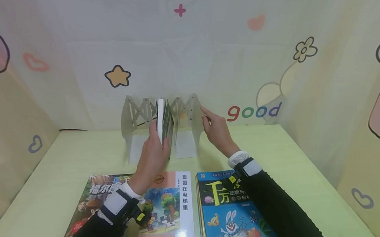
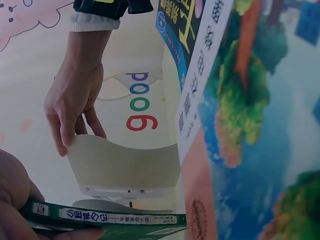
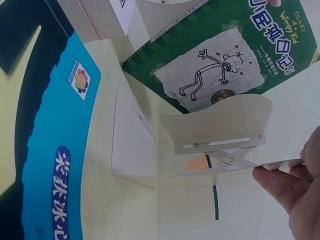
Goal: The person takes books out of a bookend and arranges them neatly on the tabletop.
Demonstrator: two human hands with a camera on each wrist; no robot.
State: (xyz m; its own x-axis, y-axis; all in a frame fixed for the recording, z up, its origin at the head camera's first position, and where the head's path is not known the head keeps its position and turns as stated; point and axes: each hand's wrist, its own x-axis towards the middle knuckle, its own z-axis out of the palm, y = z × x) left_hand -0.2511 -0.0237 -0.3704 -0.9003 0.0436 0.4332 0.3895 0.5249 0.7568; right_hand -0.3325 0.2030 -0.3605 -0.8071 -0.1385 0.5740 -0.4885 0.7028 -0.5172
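We held the green Wimpy Kid diary (image 1: pixel 164 122) upright in our left hand (image 1: pixel 153 153), the grip wrapped round its lower edge with the thumb on one cover and the fingers on the other; the book stood between two panels near the middle of the expandable metal book rack (image 1: pixel 137 116), its base at or just above the counter, though we could not tell whether it had settled fully. Our right hand (image 1: pixel 217 131) rested at the rack's right end panel (image 1: pixel 194 107), fingers nearly straight and pressing on that panel's top edge, holding nothing; the right wrist view showed fingertips (image 3: pixel 272 180) on the plate's rim.

We judged the work barely begun: one book was going into the rack, no other stood in it; three books lay in front of the rack, nearer to us. Straight in front of the rack lay the orange-and-white picture book (image 1: pixel 169 206); left of it, partly under our left sleeve, the dark-covered book (image 1: pixel 95 200); right of it, the blue rabbit book (image 1: pixel 228 217), partly under our right sleeve.

The counter (image 1: pixel 50 177) was a pale yellow-green surface; behind the rack hung a cream backdrop (image 1: pixel 206 59) printed with a star, hearts, a flower and the word "good"; similar printed panels closed in both sides.
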